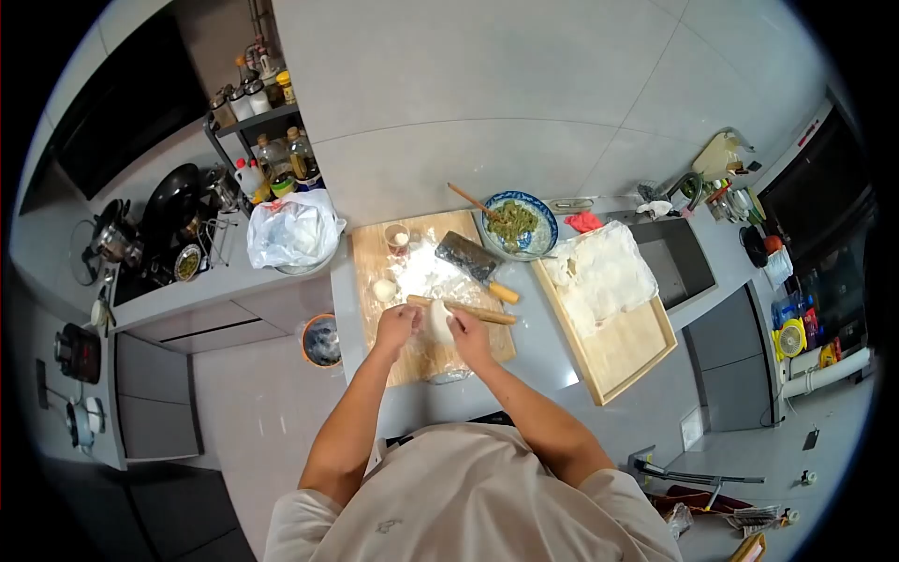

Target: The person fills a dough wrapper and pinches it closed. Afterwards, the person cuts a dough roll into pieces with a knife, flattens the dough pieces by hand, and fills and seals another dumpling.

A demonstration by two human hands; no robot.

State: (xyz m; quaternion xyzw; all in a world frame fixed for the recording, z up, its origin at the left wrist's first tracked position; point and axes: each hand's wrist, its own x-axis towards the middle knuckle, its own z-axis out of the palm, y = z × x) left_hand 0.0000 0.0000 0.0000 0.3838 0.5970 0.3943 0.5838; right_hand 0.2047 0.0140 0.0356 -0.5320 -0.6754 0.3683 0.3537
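A floured wooden board (375, 253) lies in front of me on the counter. My right hand (468, 339) pinches the right edge of a thin, pale dough wrapper (438, 320). My left hand (397, 327) is to its left with the fingers curled; whether they hold anything is hidden. Just beyond both hands, a wooden rolling pin (478, 313) lies across the board. A dough ball (384, 289) sits beyond my left hand. Farther back are a small cup (397, 236) with something white in it and a cleaver (466, 255) with a wooden handle.
Behind the board's right side stands a blue-patterned bowl (546, 223) of green filling with a utensil. To the right, a wooden tray (623, 361) carries a floury white cloth (609, 272), near the sink (674, 258). A plastic-covered bowl (295, 229) is at left; a bin (321, 339) stands below.
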